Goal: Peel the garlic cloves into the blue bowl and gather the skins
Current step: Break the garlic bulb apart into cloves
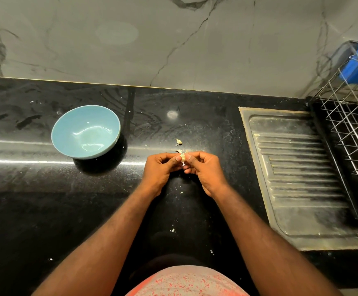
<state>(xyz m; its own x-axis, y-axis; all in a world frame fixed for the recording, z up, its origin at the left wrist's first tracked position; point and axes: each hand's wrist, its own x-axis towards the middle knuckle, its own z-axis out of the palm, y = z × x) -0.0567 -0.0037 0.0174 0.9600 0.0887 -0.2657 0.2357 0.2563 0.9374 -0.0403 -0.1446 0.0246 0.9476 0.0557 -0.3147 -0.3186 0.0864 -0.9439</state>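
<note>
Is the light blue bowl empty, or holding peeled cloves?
Empty: the round light blue bowl sits upright, its inside showing only bare glaze and reflections, no cloves.

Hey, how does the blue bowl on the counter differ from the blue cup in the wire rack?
The blue bowl is pale blue; the blue cup is a deeper, brighter blue. The bowl is wide and shallow, the cup narrower and deeper. The bowl stands upright and empty on the black counter; the cup leans tilted in the wire rack. Both are blue and untouched.
</note>
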